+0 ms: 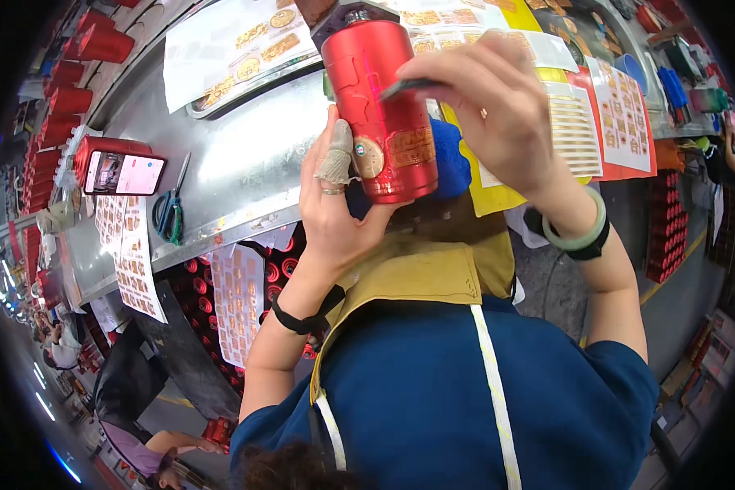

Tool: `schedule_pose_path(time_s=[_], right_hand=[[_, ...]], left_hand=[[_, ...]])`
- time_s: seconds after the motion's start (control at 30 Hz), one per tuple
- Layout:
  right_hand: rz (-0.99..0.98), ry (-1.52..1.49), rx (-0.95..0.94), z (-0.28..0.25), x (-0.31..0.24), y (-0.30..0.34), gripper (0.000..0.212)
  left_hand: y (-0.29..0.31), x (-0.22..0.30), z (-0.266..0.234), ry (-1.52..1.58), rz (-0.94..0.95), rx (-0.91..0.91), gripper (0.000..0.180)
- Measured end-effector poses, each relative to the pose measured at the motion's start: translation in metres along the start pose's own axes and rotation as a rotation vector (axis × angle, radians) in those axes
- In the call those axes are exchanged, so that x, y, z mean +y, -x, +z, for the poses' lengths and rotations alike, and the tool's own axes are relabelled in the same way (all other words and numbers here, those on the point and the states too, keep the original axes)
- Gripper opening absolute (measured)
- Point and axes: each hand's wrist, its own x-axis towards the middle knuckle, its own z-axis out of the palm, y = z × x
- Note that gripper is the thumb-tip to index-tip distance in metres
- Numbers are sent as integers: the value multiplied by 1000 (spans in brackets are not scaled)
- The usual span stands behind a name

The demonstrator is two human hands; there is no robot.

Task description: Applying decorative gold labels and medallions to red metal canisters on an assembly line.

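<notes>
- In front of the person's chest, over the near side of the shiny metal table (229, 155), was a red metal bottle (367, 82), its neck pointing away from the person.
- The left hand (335, 224) was wrapped around the bottom part of the bottle and held it. One finger wore a pale cloth finger cover (335, 163).
- The right hand (502, 106) was closed on a thin dark tool (408, 86). The tip was at the side of the bottle, but you could not tell if it touched.
- Low on the bottle were a round sticker (369, 158) and a gold patch (412, 147).
- A fuzzy blue cloth (449, 167) was just beside the bottle, on its right.
- To the left, on the table, lay scissors (168, 219) with dark blue-green handles. A phone (125, 173) with a lit screen leaned near them.
- A white sticker sheet (235, 49) lay past the bottle, to the left. A striped sheet (574, 131) lay to the right of the right hand.
- Under the table were lots of red bottles (273, 291).
</notes>
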Motion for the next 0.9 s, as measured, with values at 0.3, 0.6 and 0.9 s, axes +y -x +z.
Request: schedule_pose_path(time_s=[0.3, 0.6, 0.9], right_hand=[[68, -16, 4, 6, -5, 2, 23], [73, 57, 19, -5, 0, 2, 24], [6, 70, 21, -7, 4, -2, 24]], left_hand=[[-3, 9, -3, 59, -131, -64, 106], [-5, 10, -2, 39, -79, 12, 95], [-2, 8, -7, 109, -152, -57, 90]])
